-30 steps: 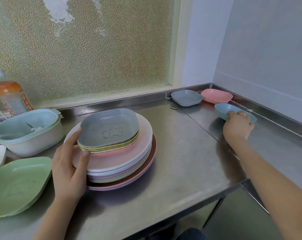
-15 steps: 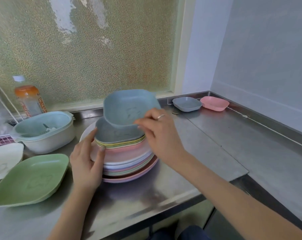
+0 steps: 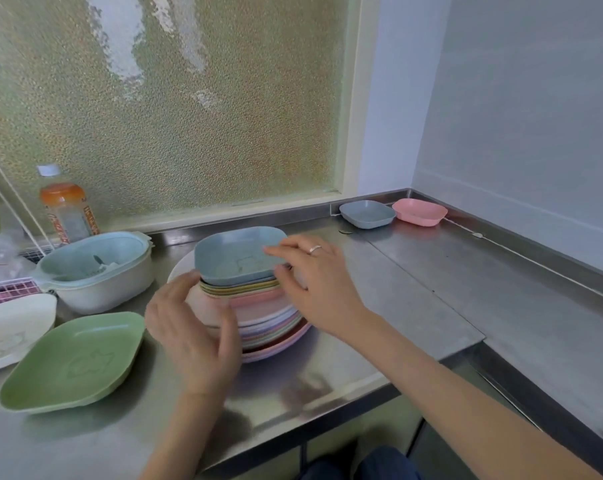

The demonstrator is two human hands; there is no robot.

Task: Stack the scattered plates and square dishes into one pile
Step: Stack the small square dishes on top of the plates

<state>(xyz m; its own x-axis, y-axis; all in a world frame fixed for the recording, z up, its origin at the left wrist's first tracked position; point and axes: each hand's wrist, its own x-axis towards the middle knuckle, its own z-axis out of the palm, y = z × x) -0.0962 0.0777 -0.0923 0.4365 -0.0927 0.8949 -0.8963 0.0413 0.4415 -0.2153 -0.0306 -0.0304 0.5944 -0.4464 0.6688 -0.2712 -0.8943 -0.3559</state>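
1. Pile (image 3: pixel 258 313) stood mid-counter (image 3: pixel 414 306), round plates below, square dishes nested on top; a blue square dish (image 3: pixel 237 256) sat uppermost, level.
2. Right hand (image 3: pixel 313 282) rested fingers on the blue dish's right rim, fingers loosely spread, nothing gripped. Left hand (image 3: pixel 192 327) cupped the pile's near-left side, fingers open, thumb at the square dishes' edge.
3. Loose pieces lay two ways from the pile. Far right, in the back corner: a grey-blue dish (image 3: pixel 367 213) and a pink dish (image 3: pixel 419 211), just beside each other, well apart from the pile.
4. Near left: a green square dish (image 3: pixel 73 360), near the left hand, one corner pointing toward the pile; a white dish (image 3: pixel 14 329) beyond it at the frame edge.
5. Judgement: the green dish fell to the left hand, the corner pair to the right.
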